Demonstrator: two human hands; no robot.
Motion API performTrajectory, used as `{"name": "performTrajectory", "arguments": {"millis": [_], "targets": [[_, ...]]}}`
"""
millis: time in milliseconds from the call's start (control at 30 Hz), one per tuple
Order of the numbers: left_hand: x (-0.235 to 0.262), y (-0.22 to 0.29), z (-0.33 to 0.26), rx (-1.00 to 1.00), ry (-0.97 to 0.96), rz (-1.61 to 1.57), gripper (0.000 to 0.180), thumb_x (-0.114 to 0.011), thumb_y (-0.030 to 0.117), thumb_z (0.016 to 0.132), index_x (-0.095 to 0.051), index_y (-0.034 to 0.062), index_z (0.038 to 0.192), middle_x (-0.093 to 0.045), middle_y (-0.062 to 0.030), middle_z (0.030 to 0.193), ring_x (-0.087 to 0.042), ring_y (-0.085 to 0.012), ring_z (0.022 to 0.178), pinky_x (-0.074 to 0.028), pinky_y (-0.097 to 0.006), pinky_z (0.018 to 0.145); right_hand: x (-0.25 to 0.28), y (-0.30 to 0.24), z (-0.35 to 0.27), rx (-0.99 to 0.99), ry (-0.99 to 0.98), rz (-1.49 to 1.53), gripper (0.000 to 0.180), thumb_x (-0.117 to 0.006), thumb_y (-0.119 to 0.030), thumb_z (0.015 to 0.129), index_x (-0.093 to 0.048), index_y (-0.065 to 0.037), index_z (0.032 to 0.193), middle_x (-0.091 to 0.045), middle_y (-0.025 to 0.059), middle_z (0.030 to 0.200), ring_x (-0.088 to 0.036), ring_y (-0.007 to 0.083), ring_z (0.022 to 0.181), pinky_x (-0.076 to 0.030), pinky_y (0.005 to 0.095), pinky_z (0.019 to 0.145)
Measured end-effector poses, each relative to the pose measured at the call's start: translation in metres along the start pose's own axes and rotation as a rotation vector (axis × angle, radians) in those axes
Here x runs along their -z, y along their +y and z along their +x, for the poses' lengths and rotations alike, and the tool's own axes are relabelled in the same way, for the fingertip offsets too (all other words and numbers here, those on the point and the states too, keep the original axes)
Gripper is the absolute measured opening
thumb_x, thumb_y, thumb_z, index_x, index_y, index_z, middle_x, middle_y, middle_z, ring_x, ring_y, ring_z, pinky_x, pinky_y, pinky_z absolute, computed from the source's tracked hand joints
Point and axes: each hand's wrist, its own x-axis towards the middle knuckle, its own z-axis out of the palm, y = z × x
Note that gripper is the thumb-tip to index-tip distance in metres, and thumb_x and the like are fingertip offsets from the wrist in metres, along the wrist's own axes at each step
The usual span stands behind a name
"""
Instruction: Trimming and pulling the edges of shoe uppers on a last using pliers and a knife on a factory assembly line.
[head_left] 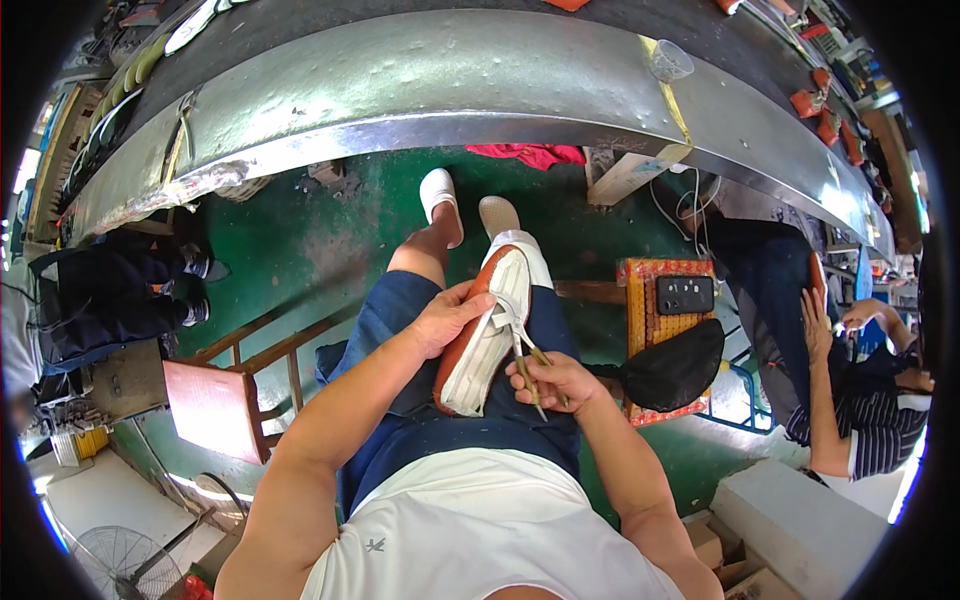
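On my lap lies a brown-orange shoe [462, 355], its pale underside facing up and the toe pointing away from me. My left hand [455, 318] is closed round the shoe's left side, the thumb pressing on the underside. In my right hand [560, 382] are long-handled metal pincers [518, 338], whose two handles spread apart below the fingers. The head of the pincers rests at the shoe's right edge, against a pale strip near the middle. Just what the jaws grip there is too small to make out.
A metal-topped bench [420, 85] curves ahead, bearing a clear cup [670, 62]. To my right, a mat-covered stool [642, 300] holds a phone [685, 294] and black bag [675, 365]; a co-worker [850, 400] sits beyond. At left stands a wooden stool [215, 405].
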Motion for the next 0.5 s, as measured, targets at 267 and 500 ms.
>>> {"name": "performTrajectory", "arguments": {"millis": [267, 500], "targets": [[-0.020, 0.009, 0.007, 0.060, 0.098, 0.074, 0.057, -0.077, 0.025, 0.091, -0.057, -0.0003, 0.137, -0.070, -0.0129, 0.115, -0.069, -0.0211, 0.100, -0.056, -0.037, 0.089, -0.032, -0.074, -0.052, -0.146, 0.261, -0.668, 0.042, -0.060, -0.023, 0.104, -0.055, 0.004, 0.135, -0.070, 0.0174, 0.118, -0.073, 0.0253, 0.101, -0.062, 0.0321, 0.066], [-0.028, 0.009, 0.009, 0.015, 0.184, 0.441, 0.065, -0.076, 0.035, 0.088, -0.055, -0.0017, 0.138, -0.068, -0.0165, 0.118, -0.067, -0.0238, 0.104, -0.053, -0.036, 0.092, -0.069, -0.097, 0.001, 0.112, 0.520, -1.555, 0.044, -0.046, -0.037, 0.108, -0.060, 0.002, 0.094, -0.067, 0.0151, 0.074, -0.066, 0.0304, 0.069, -0.052, 0.0442, 0.070]]}}
